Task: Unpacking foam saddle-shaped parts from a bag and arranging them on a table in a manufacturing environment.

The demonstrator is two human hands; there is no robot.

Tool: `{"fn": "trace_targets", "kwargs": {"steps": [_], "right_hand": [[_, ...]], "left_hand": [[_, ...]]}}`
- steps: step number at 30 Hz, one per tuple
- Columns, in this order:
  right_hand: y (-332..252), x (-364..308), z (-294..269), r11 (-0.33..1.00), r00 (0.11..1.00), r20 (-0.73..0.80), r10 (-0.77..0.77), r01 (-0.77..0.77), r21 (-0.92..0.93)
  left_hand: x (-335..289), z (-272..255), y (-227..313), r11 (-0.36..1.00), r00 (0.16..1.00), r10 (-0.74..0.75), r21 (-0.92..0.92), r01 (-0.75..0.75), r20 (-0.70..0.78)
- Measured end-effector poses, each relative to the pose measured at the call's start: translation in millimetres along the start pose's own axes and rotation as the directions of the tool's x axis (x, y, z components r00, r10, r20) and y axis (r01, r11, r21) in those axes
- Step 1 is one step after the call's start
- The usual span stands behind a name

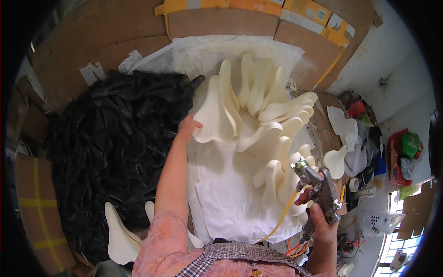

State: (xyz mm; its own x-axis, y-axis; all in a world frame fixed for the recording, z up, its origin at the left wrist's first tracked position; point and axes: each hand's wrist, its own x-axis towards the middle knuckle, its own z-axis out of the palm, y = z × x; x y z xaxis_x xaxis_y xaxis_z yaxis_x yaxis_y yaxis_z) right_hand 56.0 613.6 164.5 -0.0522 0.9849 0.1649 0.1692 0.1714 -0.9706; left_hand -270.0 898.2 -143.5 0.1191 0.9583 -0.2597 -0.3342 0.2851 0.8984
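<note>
My right hand [323, 225] is wrapped round a metal spray gun [325, 196], held up at the right with its nozzle end toward the upper left. A yellow hose [282, 217] hangs in a curve beside the gun. Out in front, my left hand [188, 128] pinches the lower left edge of a cream bicycle saddle pad [213, 115], which stands with its narrow nose upward. Some of the left fingers are hidden. Another cream pad [226, 83] stands right behind it. Several more cream pads [272, 136] stand in a curved row to the right.
A large heap of black, glossy pieces [120, 143] lies on the left. White sheeting [226, 203] covers the work surface, with cardboard walls [221, 23] behind. Near me lies a cream pad [121, 235]. At right are a tape roll [354, 184] and a red basket [397, 159].
</note>
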Motion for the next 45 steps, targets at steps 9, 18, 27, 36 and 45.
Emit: {"fn": "trace_targets", "kwargs": {"steps": [9, 18, 27, 36, 45], "right_hand": [[-11.1, 24.0, 21.8, 0.999, 0.994, -0.106, -0.041, 0.039, -0.015], [18.3, 26.1, 15.7, 0.971, 0.967, 0.142, 0.211, -0.190, -0.148], [18.7, 32.8, -1.3, 1.000, 0.990, -0.138, 0.014, -0.012, 0.018], [60.9, 17.2, -9.3, 0.980, 0.969, 0.173, 0.179, -0.191, 0.058], [48.0, 23.6, -27.1, 0.995, 0.893, 0.444, 0.071, -0.032, -0.094]], "left_hand": [[6.0, 29.3, -42.1, 0.922, 0.914, 0.324, 0.299, -0.247, -0.244], [-133.9, -36.2, -46.9, 0.996, 0.936, 0.085, 0.001, -0.091, -0.342], [-87.5, -0.6, 11.3, 0.975, 0.983, 0.184, -0.124, -0.184, -0.017], [61.8, 20.4, 18.1, 0.986, 0.990, 0.140, 0.093, -0.138, -0.026], [-236.7, 57.5, 53.3, 0.801, 0.767, 0.567, 0.420, -0.427, -0.300]]}}
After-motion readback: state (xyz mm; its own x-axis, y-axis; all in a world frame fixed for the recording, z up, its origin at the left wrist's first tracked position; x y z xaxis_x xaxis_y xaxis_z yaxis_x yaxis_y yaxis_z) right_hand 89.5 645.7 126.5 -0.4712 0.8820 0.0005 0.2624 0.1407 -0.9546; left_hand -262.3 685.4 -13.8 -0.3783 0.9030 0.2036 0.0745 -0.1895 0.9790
